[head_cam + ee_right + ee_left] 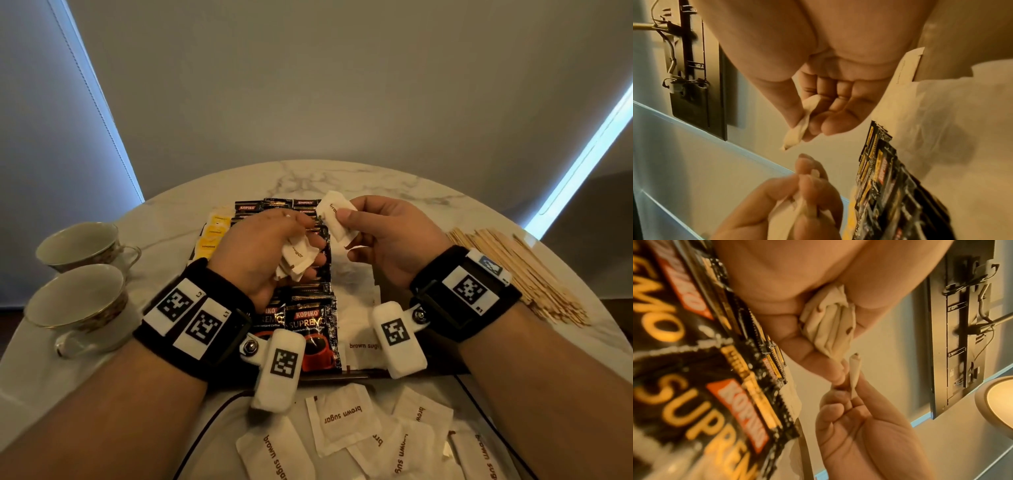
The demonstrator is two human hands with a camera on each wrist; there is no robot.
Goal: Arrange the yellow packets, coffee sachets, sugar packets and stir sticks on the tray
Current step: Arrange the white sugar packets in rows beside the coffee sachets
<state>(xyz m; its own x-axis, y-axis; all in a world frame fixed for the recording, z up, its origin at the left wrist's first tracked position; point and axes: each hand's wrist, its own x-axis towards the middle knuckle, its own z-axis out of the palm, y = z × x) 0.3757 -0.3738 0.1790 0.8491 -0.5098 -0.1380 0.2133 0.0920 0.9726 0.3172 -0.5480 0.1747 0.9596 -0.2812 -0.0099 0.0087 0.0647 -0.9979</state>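
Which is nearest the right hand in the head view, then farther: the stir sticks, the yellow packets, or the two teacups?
From the right hand:
1. Stir sticks, piled on the table just to its right.
2. Yellow packets, on the tray's left side, beyond the left hand.
3. Teacups, at the table's far left edge; the two are too close to rank apart.

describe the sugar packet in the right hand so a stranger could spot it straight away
Start at the round marble table and the tray of black coffee sachets. Above it, the right hand pinches one white sugar packet. It is the single packet held highest; the left hand grips a crumpled bunch.
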